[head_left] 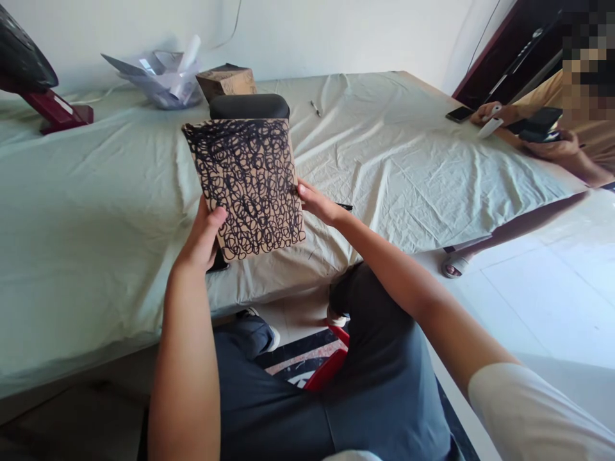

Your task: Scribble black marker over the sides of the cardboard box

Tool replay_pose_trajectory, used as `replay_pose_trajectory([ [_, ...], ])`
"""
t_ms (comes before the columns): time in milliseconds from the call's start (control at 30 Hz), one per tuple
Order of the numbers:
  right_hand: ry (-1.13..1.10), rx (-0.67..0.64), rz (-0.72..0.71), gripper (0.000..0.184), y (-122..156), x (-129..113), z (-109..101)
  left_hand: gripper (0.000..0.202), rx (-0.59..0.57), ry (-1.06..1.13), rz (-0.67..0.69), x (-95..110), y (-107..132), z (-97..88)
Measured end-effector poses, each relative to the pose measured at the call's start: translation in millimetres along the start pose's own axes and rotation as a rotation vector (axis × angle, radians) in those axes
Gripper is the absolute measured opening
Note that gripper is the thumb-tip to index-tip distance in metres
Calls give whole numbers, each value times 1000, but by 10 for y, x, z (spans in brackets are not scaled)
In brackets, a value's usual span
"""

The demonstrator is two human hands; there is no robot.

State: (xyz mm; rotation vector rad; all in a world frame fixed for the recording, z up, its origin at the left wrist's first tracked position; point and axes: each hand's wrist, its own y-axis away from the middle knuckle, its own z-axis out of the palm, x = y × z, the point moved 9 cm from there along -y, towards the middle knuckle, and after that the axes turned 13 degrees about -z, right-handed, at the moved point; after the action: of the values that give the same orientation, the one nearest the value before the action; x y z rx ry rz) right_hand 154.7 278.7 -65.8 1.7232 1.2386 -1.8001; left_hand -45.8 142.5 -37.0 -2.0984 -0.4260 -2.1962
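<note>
Flat brown cardboard panel (247, 189) covered in black looped scribbles is held up over the near part of the pale green cloth-covered worktop (408, 173), pinched at its lower left by the left hand (196, 240), thumb on the face, and at its right edge by the right hand (317, 202). Only the sides are gripped, so it could be tipped or dropped if either pinch is loosened. Scribbles could be smudged by the left thumb if undried; black rounded-corner object (250, 107) behind could be knocked if the panel is pushed forward.
</note>
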Motion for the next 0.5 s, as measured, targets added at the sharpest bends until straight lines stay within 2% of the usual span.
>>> replay_pose_trajectory([
  [67, 32, -13, 5, 111, 8, -15, -34, 111, 24, 53, -122, -63, 14, -15],
  [167, 125, -33, 20, 117, 16, -63, -50, 110, 75, 119, -193, -114, 13, -86],
  [233, 241, -26, 33, 106, 19, -98, -89, 104, 104, 147, -193, -133, -8, -135],
  [367, 568, 65, 93, 64, 50, -145, -339, 98, 103, 165, -157, -145, -30, -148],
  [433, 689, 116, 167, 56, 97, -130, -498, 97, 115, 147, -149, -161, -7, -150],
  [500, 847, 123, 301, 57, 172, -69, -645, 97, 142, 112, -158, -203, 30, -165],
])
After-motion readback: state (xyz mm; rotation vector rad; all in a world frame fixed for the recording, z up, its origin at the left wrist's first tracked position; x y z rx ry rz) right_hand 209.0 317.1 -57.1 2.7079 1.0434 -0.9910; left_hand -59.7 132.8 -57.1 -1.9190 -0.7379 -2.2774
